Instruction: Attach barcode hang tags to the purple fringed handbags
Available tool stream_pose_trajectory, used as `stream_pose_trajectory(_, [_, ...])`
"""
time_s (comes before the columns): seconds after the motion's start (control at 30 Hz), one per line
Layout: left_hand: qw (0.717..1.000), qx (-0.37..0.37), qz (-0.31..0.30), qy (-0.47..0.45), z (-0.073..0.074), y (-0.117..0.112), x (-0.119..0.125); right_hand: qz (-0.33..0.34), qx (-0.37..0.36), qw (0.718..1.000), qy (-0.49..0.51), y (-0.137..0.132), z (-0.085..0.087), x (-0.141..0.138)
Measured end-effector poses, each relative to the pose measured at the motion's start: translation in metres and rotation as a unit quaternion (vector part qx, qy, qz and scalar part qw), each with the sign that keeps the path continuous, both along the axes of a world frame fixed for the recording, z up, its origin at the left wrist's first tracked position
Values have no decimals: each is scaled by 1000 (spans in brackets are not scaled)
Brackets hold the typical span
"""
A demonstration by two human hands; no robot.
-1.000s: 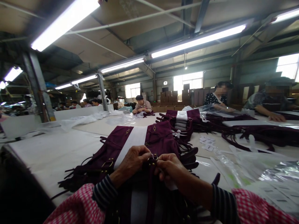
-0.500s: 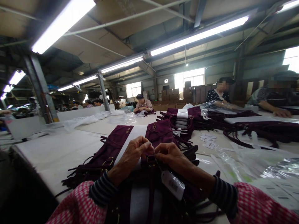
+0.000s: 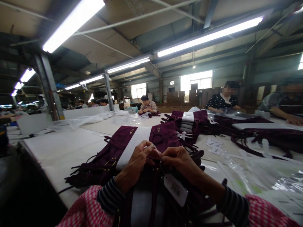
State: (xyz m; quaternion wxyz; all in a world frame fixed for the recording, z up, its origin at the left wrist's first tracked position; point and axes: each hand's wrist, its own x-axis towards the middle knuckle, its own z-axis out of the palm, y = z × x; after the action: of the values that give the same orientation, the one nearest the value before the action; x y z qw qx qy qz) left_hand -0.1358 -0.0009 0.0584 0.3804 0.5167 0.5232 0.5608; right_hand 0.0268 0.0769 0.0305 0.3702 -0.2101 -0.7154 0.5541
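Plum suede fills the view beneath the person's hands, and the fingertips of both meet above it. The left fingers and right fingers are clenched in a tight pinch on a thin cord, though the fine strand is hard to make out between them. Just below the right hand, a white barcode hang tag lies against the bag, tilted. The left hand sits just beside the right, with both wrists angled inward.

That plum suede handbag lies flat on the near part of a white-covered work table, directly under the hands. A white paper band crosses it, with small brass buckles and dark fringe straps on either side. Striped cuffs and pink checked sleeves enter from the near edge.

To the right lie scattered small white labels and clear plastic bags. Farther off sits a stack of banded purple bags. Co-workers sit along the table at far right and at its far end, with cardboard cartons behind them.
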Motion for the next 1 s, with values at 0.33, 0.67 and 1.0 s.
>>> stream_pose_trajectory(0.33, [998, 24, -10, -52, -12, 1, -7, -6, -9, 1000, -6, -4, 1, 1])
stream_pose_trajectory(0.67, [997, 54, 20, -55, -18, 10, -5, -25, -12, 999, -26, -10, 6, 0])
stream_pose_trajectory(1.0, [997, 40, -43, -52, -7, -8, -14, -52, 39, 995, -72, -10, -1, 12])
